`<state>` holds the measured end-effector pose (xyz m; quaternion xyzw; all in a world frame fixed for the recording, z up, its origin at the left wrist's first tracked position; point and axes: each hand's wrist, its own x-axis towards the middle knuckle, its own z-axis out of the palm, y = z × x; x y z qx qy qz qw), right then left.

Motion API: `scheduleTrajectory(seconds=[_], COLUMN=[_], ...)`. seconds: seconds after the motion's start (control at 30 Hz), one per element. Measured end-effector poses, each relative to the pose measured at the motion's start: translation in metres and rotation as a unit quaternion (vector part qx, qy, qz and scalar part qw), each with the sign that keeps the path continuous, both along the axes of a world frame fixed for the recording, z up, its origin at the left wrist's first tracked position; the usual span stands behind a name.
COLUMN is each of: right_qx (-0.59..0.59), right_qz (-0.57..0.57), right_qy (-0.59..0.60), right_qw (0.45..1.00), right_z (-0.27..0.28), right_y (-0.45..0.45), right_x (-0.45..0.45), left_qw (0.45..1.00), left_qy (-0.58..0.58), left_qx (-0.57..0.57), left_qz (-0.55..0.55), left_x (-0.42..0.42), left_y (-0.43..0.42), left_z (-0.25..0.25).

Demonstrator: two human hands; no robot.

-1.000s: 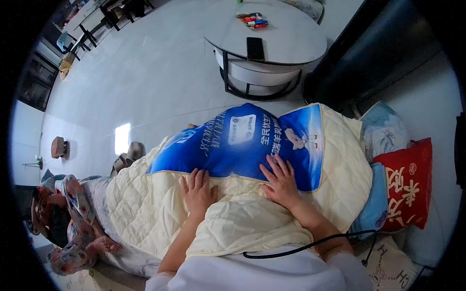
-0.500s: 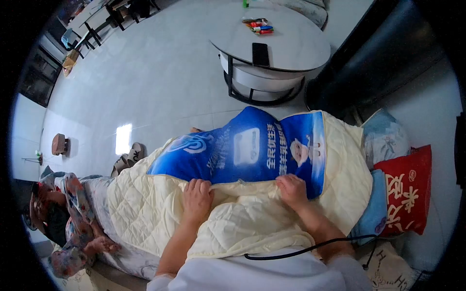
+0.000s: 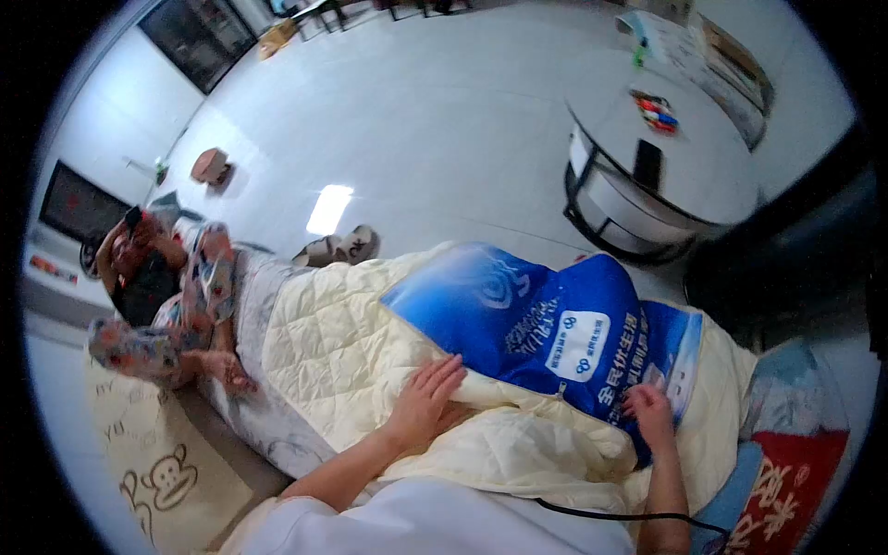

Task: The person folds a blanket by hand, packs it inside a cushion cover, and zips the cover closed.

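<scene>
A cream quilted cover point(image 3: 338, 319) lies across my lap, with a blue printed panel point(image 3: 527, 319) showing white lettering and a white label. A small zipper pull point(image 3: 561, 390) shows at the seam between the panel and the cream folds. My left hand point(image 3: 427, 402) rests on the cream fabric near the seam, open, its fingers stretched out. Over the right part of the blue panel is my right hand point(image 3: 650, 413), its fingers loosely bent and apart, with nothing visible in them. Whether it touches the panel is hard to see.
Another person point(image 3: 153, 268) reclines at the left with bare feet near the quilt, holding up a dark phone. A round table point(image 3: 698, 153) carries a black phone point(image 3: 648, 165) and colourful packets. Slippers point(image 3: 338, 248) lie on the floor; a red bag point(image 3: 786, 490) is at right.
The view has swung left. My right hand has let go of the seam and is now over the blue panel. The left hand has flattened out, its fingers straightened.
</scene>
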<state>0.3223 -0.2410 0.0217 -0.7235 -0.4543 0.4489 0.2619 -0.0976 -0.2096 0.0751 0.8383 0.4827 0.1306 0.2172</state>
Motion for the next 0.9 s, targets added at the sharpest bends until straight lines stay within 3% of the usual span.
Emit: scheduleTrajectory(seconds=[0.07,0.1,0.17,0.23,0.3,0.33,0.37,0.4,0.43,0.5,0.53,0.57,0.6,0.63,0.67,0.7,0.73,0.8,0.87,0.9], right_qx=[0.08,0.183,0.132,-0.048,-0.021,-0.043,-0.068,-0.03,-0.026,0.026,0.087,0.096,0.147,0.198,0.172,0.146,0.139,0.153,0.24,0.246], right_qz=[-0.022,0.045,0.022,0.048,0.08,0.028,-0.025,0.035,0.037,-0.135,-0.297,-0.27,-0.318,-0.366,-0.359,-0.347,-0.32,-0.418,-0.374,-0.379], right_qy=[-0.154,-0.347,-0.283,-0.258,-0.272,-0.227,-0.179,-0.242,-0.24,0.041,0.144,0.191,0.193,0.195,0.302,0.405,0.403,0.288,0.169,0.107], right_qw=[0.985,0.919,0.95,0.964,0.959,0.973,0.981,0.969,0.97,0.99,0.94,0.939,0.916,0.888,0.866,0.833,0.846,0.848,0.88,0.886], right_z=[0.033,0.005,-0.017,-0.012,-0.032,-0.032,-0.032,-0.023,-0.03,-0.033,-0.027,-0.037,-0.014,0.029,0.061,0.089,0.105,0.164,0.175,0.188], right_y=[0.028,0.033,0.042,0.049,0.047,0.048,0.05,0.051,0.051,0.048,0.048,0.05,0.051,0.055,0.058,0.056,0.054,0.043,0.007,-0.011], right_x=[-0.01,0.011,0.02,0.005,0.016,0.018,0.02,0.016,0.026,0.044,0.04,0.073,0.061,0.043,0.039,0.041,0.064,0.066,0.136,0.142], left_qw=[1.0,1.0,0.998,0.982,0.914,0.911,0.815,0.641,0.641,0.41,0.412,0.473,0.531,0.569,0.603,0.593,0.636,0.65,0.664,0.702], left_qy=[0.007,0.012,0.014,-0.005,0.0,-0.001,-0.153,-0.294,-0.296,-0.471,-0.476,-0.466,-0.452,-0.474,-0.495,-0.549,-0.574,-0.655,-0.688,-0.653], left_qx=[0.012,0.02,0.005,-0.071,0.066,0.069,-0.146,-0.346,-0.342,-0.534,-0.532,-0.509,-0.485,-0.437,-0.387,-0.359,-0.29,-0.196,-0.127,-0.071], left_qz=[0.015,0.01,0.058,0.173,0.399,0.406,0.54,0.619,0.62,0.57,0.566,0.547,0.528,0.511,0.492,0.468,0.426,0.332,0.261,0.275], left_x=[-0.017,-0.027,-0.055,-0.09,-0.105,-0.113,-0.12,-0.12,-0.113,-0.075,-0.071,-0.069,-0.071,-0.067,-0.062,-0.064,-0.061,-0.065,-0.076,-0.076], left_y=[-0.023,-0.035,-0.064,-0.096,-0.131,-0.143,-0.154,-0.154,-0.156,-0.138,-0.123,-0.106,-0.09,-0.062,-0.033,-0.008,0.012,0.046,0.078,0.082], left_z=[-0.012,-0.018,-0.025,-0.035,-0.034,-0.041,-0.05,-0.046,-0.042,-0.006,-0.008,-0.009,-0.013,0.017,0.047,0.058,0.075,0.097,0.118,0.144])
